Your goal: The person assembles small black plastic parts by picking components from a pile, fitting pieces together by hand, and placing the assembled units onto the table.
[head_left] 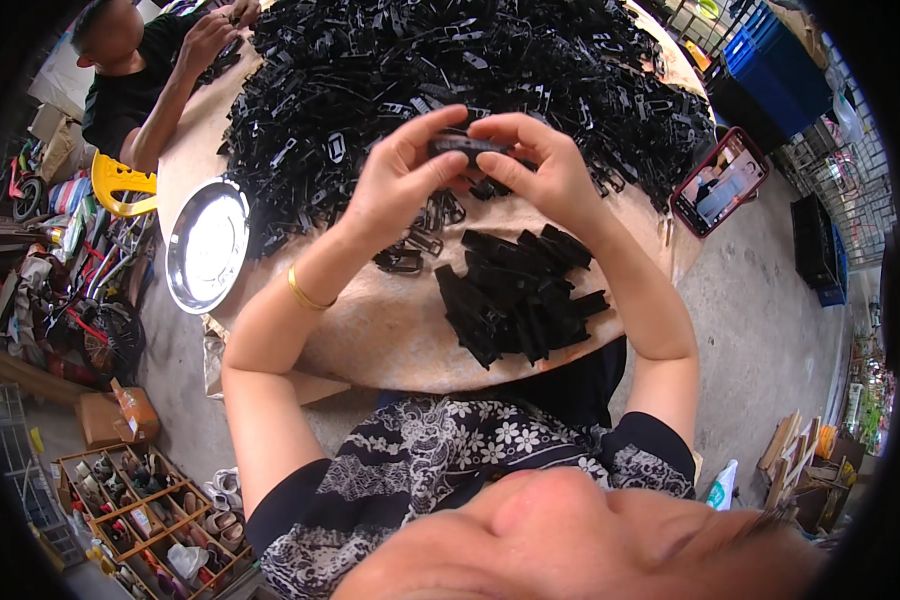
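Above the table, my left hand (406, 172) and my right hand (538, 168) pinch a small, long black plastic part (462, 145) between thumbs and fingers. Its finer shape is partly hidden by the fingers. Just beyond it spreads a large heap of black plastic parts (370, 75), many of them narrow with slots. Below my hands lie a few loose frame-shaped black pieces (422, 238). Closer to me, a smaller pile of chunky, elongated black parts (515, 295) rests near the table's front edge.
The round tan table (370, 345) carries a shiny round metal tray (210, 246) at left and a phone (720, 185) at its right edge. Across on the left, another person's hand (208, 38) works at the heap. A yellow plastic chair (120, 188) stands beside them; blue crates (775, 75) are back right.
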`<act>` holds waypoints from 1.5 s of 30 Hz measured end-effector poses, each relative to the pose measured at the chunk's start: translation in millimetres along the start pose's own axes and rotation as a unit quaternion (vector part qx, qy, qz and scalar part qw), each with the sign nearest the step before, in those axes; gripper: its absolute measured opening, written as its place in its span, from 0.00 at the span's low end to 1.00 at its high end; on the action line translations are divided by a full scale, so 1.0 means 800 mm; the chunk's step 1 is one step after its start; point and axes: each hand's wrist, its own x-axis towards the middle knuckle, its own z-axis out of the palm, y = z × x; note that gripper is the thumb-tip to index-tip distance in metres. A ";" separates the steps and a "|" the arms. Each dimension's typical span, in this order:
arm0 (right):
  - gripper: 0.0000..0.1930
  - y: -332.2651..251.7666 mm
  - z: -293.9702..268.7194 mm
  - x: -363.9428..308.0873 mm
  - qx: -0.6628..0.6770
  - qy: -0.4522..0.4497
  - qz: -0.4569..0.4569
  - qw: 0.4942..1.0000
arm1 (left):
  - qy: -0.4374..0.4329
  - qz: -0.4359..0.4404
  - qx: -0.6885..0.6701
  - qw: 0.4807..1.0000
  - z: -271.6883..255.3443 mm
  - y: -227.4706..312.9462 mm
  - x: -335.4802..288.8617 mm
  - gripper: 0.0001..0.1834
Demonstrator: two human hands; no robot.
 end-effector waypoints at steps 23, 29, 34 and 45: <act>0.16 -0.004 -0.036 0.005 0.117 -0.172 0.096 0.973 | -0.065 -0.059 -0.106 0.990 0.010 0.005 -0.014 0.13; 0.17 -0.004 -0.037 0.006 0.211 -0.168 0.158 0.950 | -0.025 -0.054 -0.197 0.979 0.004 0.000 -0.012 0.14; 0.13 -0.006 -0.024 0.001 0.087 -0.093 0.143 0.981 | 0.020 -0.054 -0.099 0.993 0.007 0.001 -0.010 0.17; 0.12 -0.004 -0.020 0.002 0.062 -0.087 0.105 0.989 | -0.002 -0.069 -0.107 0.992 0.002 0.004 -0.004 0.17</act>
